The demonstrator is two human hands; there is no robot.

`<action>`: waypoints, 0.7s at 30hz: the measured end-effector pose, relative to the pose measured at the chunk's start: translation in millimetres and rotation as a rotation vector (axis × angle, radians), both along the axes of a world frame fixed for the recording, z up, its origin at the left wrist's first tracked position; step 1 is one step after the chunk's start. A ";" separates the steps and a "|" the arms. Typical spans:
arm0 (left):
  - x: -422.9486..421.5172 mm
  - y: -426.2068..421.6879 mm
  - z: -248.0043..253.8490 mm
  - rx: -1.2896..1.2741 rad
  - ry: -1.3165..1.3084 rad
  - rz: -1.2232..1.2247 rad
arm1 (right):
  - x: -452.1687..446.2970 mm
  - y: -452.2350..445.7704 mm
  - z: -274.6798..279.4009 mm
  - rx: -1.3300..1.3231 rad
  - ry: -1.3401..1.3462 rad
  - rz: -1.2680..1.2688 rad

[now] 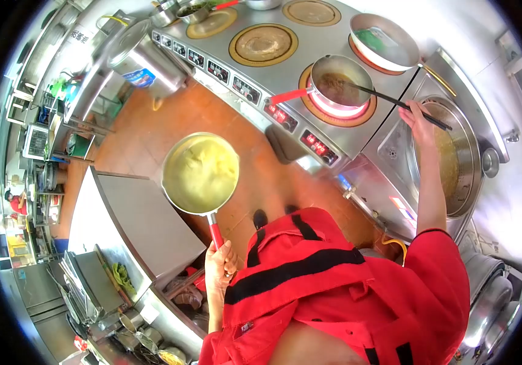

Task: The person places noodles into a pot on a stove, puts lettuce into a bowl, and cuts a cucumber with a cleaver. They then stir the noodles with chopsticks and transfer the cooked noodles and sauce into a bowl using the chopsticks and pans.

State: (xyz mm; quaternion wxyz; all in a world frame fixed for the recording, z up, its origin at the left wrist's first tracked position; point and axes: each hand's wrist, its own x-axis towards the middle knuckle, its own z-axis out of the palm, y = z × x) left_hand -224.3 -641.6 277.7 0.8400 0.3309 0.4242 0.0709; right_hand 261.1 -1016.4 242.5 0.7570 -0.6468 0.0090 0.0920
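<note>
Well, our left grip (220, 265) clasps the red handle (215, 233) of a pan (199, 211) of yellow food (205, 163), held over the floor (267, 173). Our right grip (418, 120) grasps black chopsticks (382, 95), tips inside a red-handled pot (346, 63) on a glowing burner (341, 109).

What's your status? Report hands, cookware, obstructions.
Left hand gripping red-handled pan, yellow contents. Right hand holding dark chopsticks, tips over pot on glowing burner. No obstruction visible.

Before us, a saucepan (211, 214) in the left hand (220, 266) hangs over the floor (261, 182) while chopsticks (382, 96) in the right hand (417, 120) reach over a second pan (331, 65) on the stove (261, 76), a frying pan (407, 45) beyond it, a basin (474, 158) in the counter (388, 131) at right and a stockpot (145, 70) at left.
</note>
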 end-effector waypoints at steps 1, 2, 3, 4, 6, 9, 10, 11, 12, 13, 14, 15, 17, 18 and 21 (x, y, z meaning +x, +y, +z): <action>0.9 -1.9 -3.2 0.000 -0.007 0.008 | 5.5 1.5 0.1 0.022 0.023 -0.007; -2.0 -2.6 -5.1 -0.001 -0.006 0.010 | 5.4 0.6 -1.3 0.029 0.030 -0.034; -5.6 -2.9 -5.7 -0.002 0.003 0.007 | 1.7 -4.9 0.4 0.039 0.013 -0.054; -6.1 -3.3 -5.7 0.001 0.001 0.006 | 0.0 -10.9 4.4 0.049 -0.006 -0.073; -5.2 -6.1 -5.6 0.008 -0.006 0.013 | -2.4 -19.0 20.8 0.024 -0.033 -0.050; -4.3 -5.9 -7.0 0.002 -0.012 -0.004 | -13.2 -21.4 41.5 -0.065 -0.022 0.054; -3.4 -5.9 -6.3 0.001 -0.019 -0.009 | -15.3 -15.7 41.3 -0.085 -0.005 0.087; -2.4 -6.5 -5.2 -0.001 -0.026 -0.013 | -16.3 -10.5 40.3 -0.105 0.012 0.123; -1.5 -7.1 -4.6 -0.002 -0.034 -0.011 | -13.8 -4.7 34.8 -0.129 0.026 0.111; -1.0 -7.9 -5.0 0.011 -0.034 -0.027 | -13.5 -4.9 31.8 -0.114 0.019 0.096; -1.2 -8.6 -5.4 0.026 -0.030 -0.038 | -12.8 -5.9 28.5 -0.098 0.014 0.087; -2.7 -8.9 -6.4 0.042 -0.026 -0.040 | -11.0 -5.5 24.8 -0.081 0.010 0.087; -3.2 -6.7 -7.3 0.028 0.047 -0.063 | -4.4 -23.6 17.0 -0.032 -0.042 0.136; -4.1 -5.8 -5.5 0.016 0.033 -0.072 | -3.9 -28.4 28.8 0.002 0.036 0.108; -4.4 -12.2 1.8 0.016 0.066 0.004 | 13.8 -53.4 34.4 -0.124 -0.046 0.073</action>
